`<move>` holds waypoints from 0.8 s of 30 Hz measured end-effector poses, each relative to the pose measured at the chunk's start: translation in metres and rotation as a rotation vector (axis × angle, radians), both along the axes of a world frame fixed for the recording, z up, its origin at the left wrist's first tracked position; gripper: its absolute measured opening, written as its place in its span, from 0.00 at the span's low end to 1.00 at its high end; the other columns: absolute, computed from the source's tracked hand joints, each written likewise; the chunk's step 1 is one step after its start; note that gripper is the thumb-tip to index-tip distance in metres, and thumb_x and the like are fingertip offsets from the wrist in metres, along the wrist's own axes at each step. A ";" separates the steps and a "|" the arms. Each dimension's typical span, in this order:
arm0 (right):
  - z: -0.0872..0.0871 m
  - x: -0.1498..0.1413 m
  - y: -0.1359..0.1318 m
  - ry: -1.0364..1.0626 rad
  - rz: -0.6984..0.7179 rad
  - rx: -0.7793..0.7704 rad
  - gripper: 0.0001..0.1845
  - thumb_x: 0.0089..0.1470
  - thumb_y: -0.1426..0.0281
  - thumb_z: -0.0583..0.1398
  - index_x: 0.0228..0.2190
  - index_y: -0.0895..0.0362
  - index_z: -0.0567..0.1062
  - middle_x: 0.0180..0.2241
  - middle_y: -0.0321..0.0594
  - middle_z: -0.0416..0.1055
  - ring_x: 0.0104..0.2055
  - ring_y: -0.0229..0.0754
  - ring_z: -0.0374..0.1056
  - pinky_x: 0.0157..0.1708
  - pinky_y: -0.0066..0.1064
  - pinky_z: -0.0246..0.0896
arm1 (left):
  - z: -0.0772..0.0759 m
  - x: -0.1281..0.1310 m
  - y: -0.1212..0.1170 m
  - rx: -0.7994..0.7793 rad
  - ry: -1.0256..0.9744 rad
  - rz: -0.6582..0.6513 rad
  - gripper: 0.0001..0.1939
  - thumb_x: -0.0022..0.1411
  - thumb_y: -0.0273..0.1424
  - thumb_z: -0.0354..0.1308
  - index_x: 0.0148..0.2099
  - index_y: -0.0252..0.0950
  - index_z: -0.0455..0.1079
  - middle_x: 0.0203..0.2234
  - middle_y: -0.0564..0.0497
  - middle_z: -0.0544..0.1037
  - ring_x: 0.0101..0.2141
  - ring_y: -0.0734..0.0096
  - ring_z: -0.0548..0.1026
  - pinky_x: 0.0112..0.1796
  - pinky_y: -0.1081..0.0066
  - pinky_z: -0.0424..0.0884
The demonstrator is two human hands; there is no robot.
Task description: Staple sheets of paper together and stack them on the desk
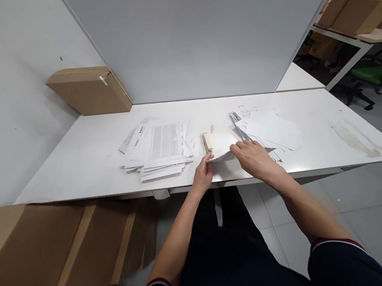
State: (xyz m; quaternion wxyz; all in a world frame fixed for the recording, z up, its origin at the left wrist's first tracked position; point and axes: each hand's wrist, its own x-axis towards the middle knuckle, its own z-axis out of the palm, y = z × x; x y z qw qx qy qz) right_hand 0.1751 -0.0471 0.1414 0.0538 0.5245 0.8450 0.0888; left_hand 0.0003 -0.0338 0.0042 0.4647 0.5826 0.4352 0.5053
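Observation:
Near the front edge of the white table, my left hand (203,175) and my right hand (253,157) grip a sheet of paper (223,157) from its two sides. The sheet is seen nearly edge-on, lifted a little off the tabletop. Just beyond my left fingertips lies a cream stapler (207,142). To the left is a thick stack of printed papers (161,146), its sheets unevenly layered. A looser spread of papers (269,126) lies beyond and right of my right hand, some faces blank and some printed. My right fingertips are partly hidden.
A cardboard box (90,92) stands at the table's back left, against the wall. Large cartons (44,253) fill the floor at the lower left. A grey partition (192,36) rises behind the white table (68,162). More boxes (358,2) sit on another desk at the right.

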 end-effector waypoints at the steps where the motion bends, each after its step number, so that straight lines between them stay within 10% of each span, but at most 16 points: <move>1: 0.002 0.001 0.000 0.005 0.003 -0.019 0.16 0.48 0.87 0.48 0.32 0.59 0.67 0.29 0.45 0.69 0.31 0.44 0.64 0.28 0.33 0.43 | 0.001 -0.001 0.000 -0.005 0.013 -0.003 0.17 0.57 0.31 0.56 0.50 0.40 0.71 0.47 0.47 0.75 0.52 0.59 0.69 0.55 0.61 0.58; 7: 0.013 0.033 -0.003 0.453 -0.134 -0.095 0.07 0.57 0.72 0.51 0.32 0.55 0.68 0.28 0.39 0.71 0.26 0.40 0.64 0.24 0.30 0.48 | 0.006 -0.005 0.003 -0.153 -0.234 0.072 0.14 0.53 0.40 0.62 0.39 0.36 0.73 0.32 0.49 0.79 0.37 0.64 0.75 0.44 0.65 0.67; 12: -0.033 0.062 -0.003 1.215 -0.411 -0.562 0.10 0.52 0.63 0.57 0.34 0.55 0.71 0.33 0.40 0.75 0.34 0.44 0.71 0.32 0.35 0.65 | 0.003 -0.004 0.008 -0.360 -0.398 0.027 0.27 0.51 0.41 0.64 0.50 0.33 0.66 0.27 0.49 0.78 0.29 0.70 0.75 0.39 0.65 0.70; 17: -0.092 0.069 -0.002 1.521 -0.682 -0.905 0.12 0.44 0.63 0.63 0.32 0.57 0.72 0.32 0.43 0.77 0.33 0.45 0.73 0.35 0.37 0.70 | 0.007 0.004 0.008 -0.312 0.000 0.085 0.26 0.57 0.35 0.56 0.57 0.35 0.61 0.25 0.53 0.76 0.23 0.74 0.73 0.31 0.71 0.70; 24: -0.097 0.069 0.010 1.530 -0.752 -0.939 0.09 0.44 0.66 0.63 0.31 0.55 0.73 0.34 0.43 0.78 0.33 0.46 0.74 0.34 0.35 0.71 | 0.015 0.008 0.013 -0.163 0.542 0.157 0.19 0.59 0.30 0.53 0.53 0.39 0.66 0.30 0.52 0.76 0.31 0.69 0.74 0.38 0.69 0.68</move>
